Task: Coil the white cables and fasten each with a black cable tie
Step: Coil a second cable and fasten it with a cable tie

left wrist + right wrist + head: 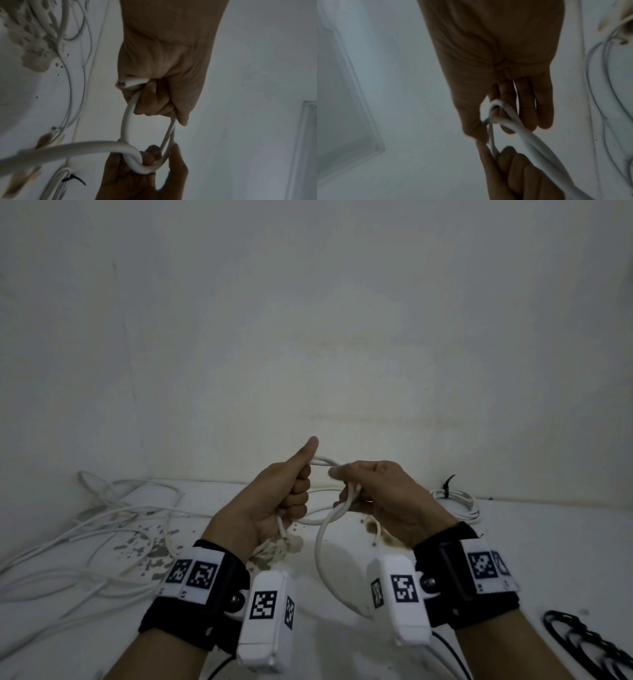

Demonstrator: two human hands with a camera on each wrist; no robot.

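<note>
My left hand (297,491) is a fist with the thumb up, and it grips a white cable (320,546) above the table. In the left wrist view the cable's cut end (131,82) sticks out of that fist (159,97). Small loops of the cable (124,121) run across to my right hand (352,486). There the cable (518,128) wraps over the fingers (527,108) with the thumb beside it. A longer loop hangs below both hands. Several black cable ties (582,642) lie at the lower right.
A finished white coil (459,503) with a black tie (448,482) lies at the back right by the wall. Loose tangled white cables (102,529) spread over the left of the stained white table (548,542). A pale wall stands close behind.
</note>
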